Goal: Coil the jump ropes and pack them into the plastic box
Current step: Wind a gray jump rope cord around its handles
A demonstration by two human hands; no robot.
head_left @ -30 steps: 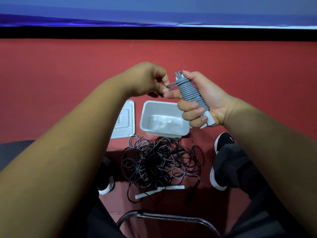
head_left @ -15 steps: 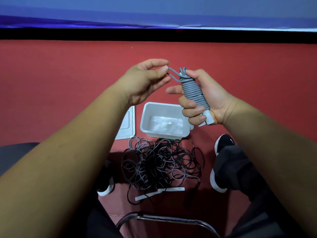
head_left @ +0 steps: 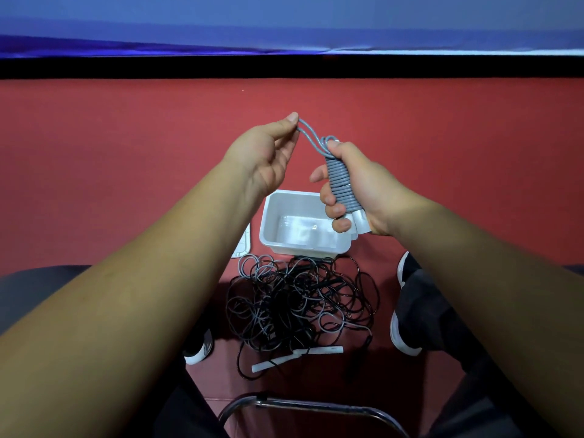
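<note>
My right hand (head_left: pixel 357 184) grips a grey jump rope (head_left: pixel 341 184) wound tightly around its white handles, held upright above the floor. My left hand (head_left: pixel 268 153) pinches a loop of that same grey rope between thumb and fingertips, up and to the left of the coil. Below them the white plastic box (head_left: pixel 271 229) stands open and empty on the red floor. A tangled pile of black and grey jump ropes (head_left: pixel 297 305) lies in front of the box, with two white handles (head_left: pixel 300 355) at its near edge.
The box's lid (head_left: pixel 243 245) lies flat to the left of the box, mostly hidden by my left forearm. My shoes (head_left: pixel 403 311) flank the pile. A metal chair frame (head_left: pixel 316 406) curves across the bottom. A black and blue wall base runs along the far side.
My left hand has pulled the grey rope's loop up and to the left, away from the coil. My right hand with the coil has turned more upright.
</note>
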